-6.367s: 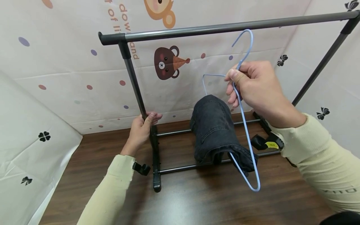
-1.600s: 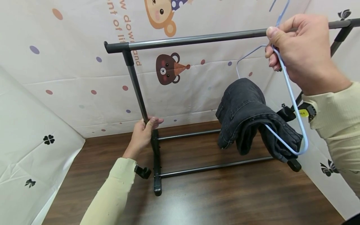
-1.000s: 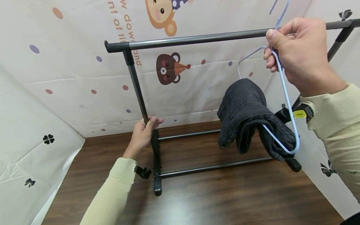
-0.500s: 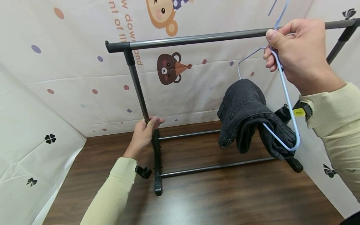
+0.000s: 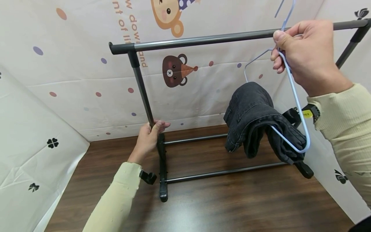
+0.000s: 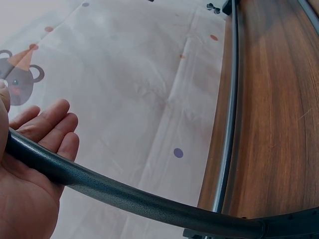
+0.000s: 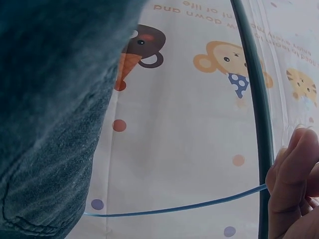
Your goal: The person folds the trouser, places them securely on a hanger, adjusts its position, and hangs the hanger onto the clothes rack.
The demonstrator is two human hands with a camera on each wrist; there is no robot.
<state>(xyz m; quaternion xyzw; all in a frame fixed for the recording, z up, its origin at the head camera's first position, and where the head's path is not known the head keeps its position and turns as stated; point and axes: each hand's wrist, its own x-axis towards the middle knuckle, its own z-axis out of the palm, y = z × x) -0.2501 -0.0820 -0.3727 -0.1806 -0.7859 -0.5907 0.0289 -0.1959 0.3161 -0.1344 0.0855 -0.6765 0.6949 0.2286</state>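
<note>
My right hand pinches a light blue wire hanger at its neck, thumb in front, close by the top rail of a dark metal clothes rack. The hook stands above the rail in the head view, its top cut off by the frame. Folded dark denim trousers hang over the hanger's bottom bar; in the right wrist view their denim fills the left side. Lower left, my left hand holds the rack's upright post. The left wrist view shows the post across the palm, fingers fairly straight.
Two lower bars join the rack's feet just above the dark wood floor. A white cloth backdrop with printed animals stands behind, with white side panels left and right.
Since the earliest frame, my right hand has lifted the hanger and trousers up and right, bringing the hook above the rail. Lately it has shifted only slightly left. My left hand stays on the post.
</note>
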